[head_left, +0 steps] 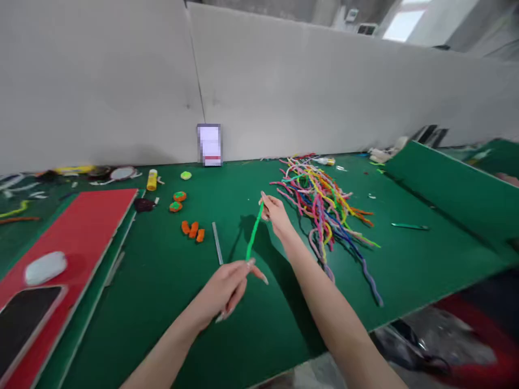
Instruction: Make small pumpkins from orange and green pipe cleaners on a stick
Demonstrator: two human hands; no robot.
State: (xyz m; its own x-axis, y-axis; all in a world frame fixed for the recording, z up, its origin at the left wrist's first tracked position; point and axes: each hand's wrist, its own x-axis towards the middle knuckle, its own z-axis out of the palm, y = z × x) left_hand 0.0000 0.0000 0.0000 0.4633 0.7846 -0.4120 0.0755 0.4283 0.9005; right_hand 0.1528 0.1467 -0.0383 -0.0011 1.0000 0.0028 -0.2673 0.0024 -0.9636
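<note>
Green tabletop [154,302] spans the view; clock centred on the stem between the hands, twelve towards the wall. Red board [77,227] at nine, dark-screened phone [26,324] on its near end. Loose tangle of multicoloured fuzzy stems [320,200] at two to three. Left hand [227,286], at seven: thumb and finger pinched on the green stem's near end, other fingers spread. Right hand [273,209], at one: fingertips closed on its far end. Upright screen [210,145] by the wall, eleven. Green stem [254,232] mid-table, slanted between both hands. Translucent stick [218,243] at nine, near the stem. Yellow tube [152,180] at ten. Three orange pieces [193,230], nine, grouped beyond the stick.
</note>
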